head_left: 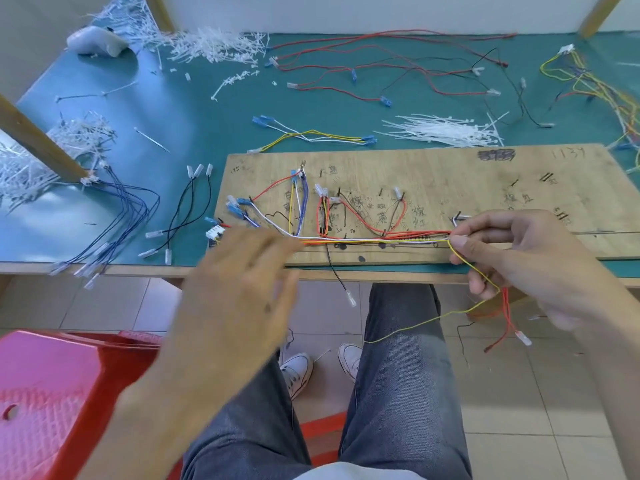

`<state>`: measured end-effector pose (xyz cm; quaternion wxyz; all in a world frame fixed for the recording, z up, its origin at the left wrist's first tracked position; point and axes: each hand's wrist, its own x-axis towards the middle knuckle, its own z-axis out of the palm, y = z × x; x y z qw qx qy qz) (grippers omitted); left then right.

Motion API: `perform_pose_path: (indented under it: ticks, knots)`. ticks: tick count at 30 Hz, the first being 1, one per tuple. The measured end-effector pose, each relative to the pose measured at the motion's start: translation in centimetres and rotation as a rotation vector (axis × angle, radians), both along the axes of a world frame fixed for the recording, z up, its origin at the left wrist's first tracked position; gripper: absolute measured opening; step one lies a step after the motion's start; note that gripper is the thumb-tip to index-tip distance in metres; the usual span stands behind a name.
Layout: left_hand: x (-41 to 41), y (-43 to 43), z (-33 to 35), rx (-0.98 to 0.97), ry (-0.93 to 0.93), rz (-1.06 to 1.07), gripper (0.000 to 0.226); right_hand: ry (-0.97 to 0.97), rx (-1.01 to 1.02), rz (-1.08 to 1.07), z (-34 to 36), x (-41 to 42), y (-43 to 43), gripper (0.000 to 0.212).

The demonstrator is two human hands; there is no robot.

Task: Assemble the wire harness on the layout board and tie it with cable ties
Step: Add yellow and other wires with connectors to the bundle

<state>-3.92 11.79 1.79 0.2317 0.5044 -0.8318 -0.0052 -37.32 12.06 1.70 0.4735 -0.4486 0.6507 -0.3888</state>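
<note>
A wooden layout board lies on the green table, with pegs and handwritten marks. Red, yellow, white and blue wires run between the pegs and join into one wire bundle along the board's front edge. My right hand pinches the bundle's right end near the front edge; a yellow-green wire and red wires hang from it below the table. My left hand, blurred, hovers with spread fingers over the bundle's left end, holding nothing. Loose white cable ties lie behind the board.
Loose red and black wires and a yellow-and-white wire set lie at the back. Blue wires and black wires sit left of the board. Cut tie scraps pile up far left. A red stool stands at lower left.
</note>
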Motion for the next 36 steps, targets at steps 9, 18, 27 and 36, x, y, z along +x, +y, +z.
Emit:
perform_pose_path:
  ticks: [9, 18, 27, 36]
  knots:
    - [-8.7, -0.5, -2.7, 0.137, -0.347, -0.158, 0.067, -0.020, 0.013, -0.059, -0.4, -0.2, -0.3, 0.010]
    - [-8.6, -0.7, -5.1, 0.087, -0.380, -0.118, 0.067, 0.042, -0.038, -0.078, -0.5, 0.5, -1.0, 0.006]
    - [-8.9, -0.8, -6.4, 0.036, -0.426, -0.087, 0.069, 0.243, -0.104, -0.073, -0.3, 2.6, -6.2, 0.008]
    - [-8.9, -0.9, -7.0, 0.019, -0.409, -0.094, 0.068, 0.784, -0.311, 0.069, -1.9, 5.2, -9.6, 0.007]
